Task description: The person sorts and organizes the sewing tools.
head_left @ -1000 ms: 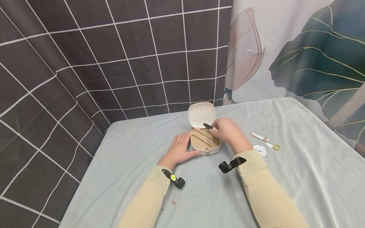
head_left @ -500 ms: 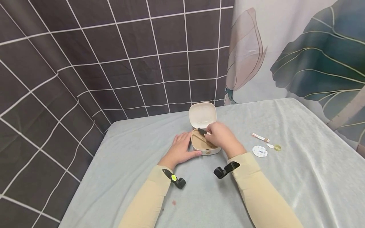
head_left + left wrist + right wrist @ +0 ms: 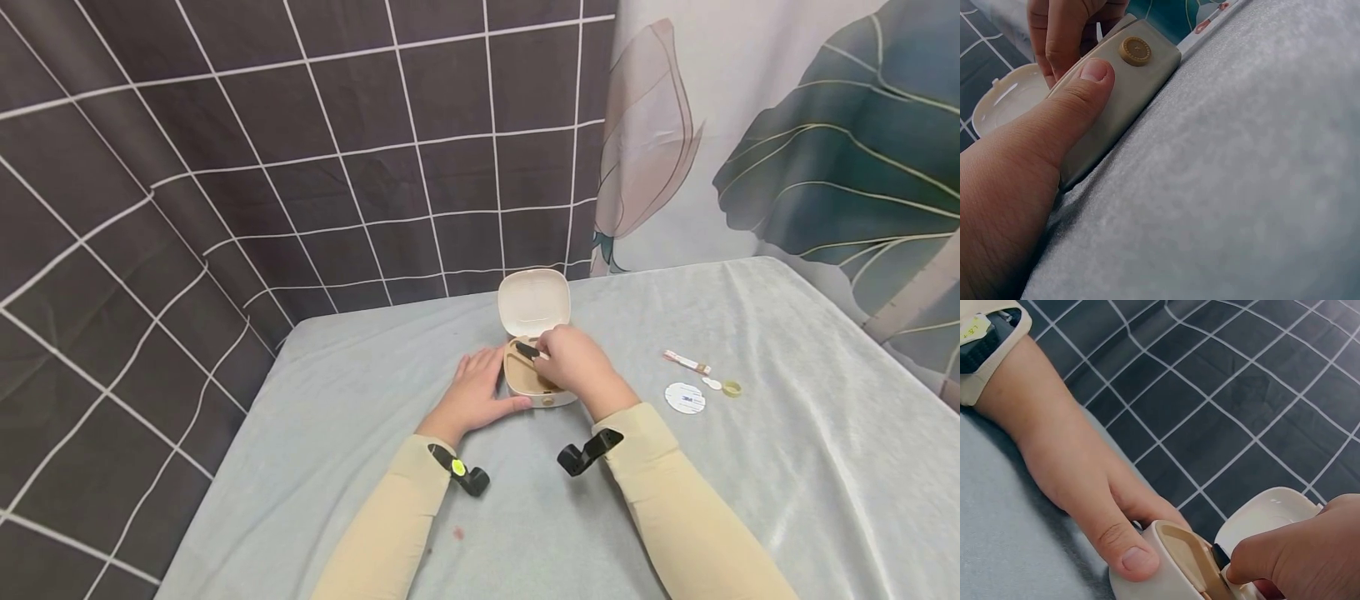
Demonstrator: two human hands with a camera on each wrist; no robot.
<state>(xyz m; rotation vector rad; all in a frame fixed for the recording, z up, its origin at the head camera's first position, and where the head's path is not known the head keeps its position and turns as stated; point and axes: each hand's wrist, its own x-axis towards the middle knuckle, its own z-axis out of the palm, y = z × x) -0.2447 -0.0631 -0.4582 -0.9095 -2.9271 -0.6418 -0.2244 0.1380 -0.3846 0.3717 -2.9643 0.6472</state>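
Observation:
A small white box [image 3: 553,401] with a beige slotted insert [image 3: 522,379] stands on the cloth, its lid [image 3: 534,302] tipped back. My left hand [image 3: 476,394] holds it at the left front corner. Its thumb [image 3: 1079,94] presses the front wall beside a round gold button [image 3: 1135,51], while the fingers lie along the left side. Over the insert, my right hand [image 3: 576,362] pinches a small slim tool [image 3: 528,350] with a black end and a pale part at the fingertips. That hand covers the right half of the insert and the rest of the tool.
Right of the box lie a round white sticker [image 3: 685,398], a narrow printed strip [image 3: 687,362], a small white piece [image 3: 712,383] and a yellow-green ring [image 3: 731,389]. A dark gridded curtain [image 3: 360,167] hangs close behind the cloth-covered table [image 3: 330,433].
My right hand has moved left and slightly down with the tool, bringing the black end from near the lid to low over the insert. My left hand and the box stay put.

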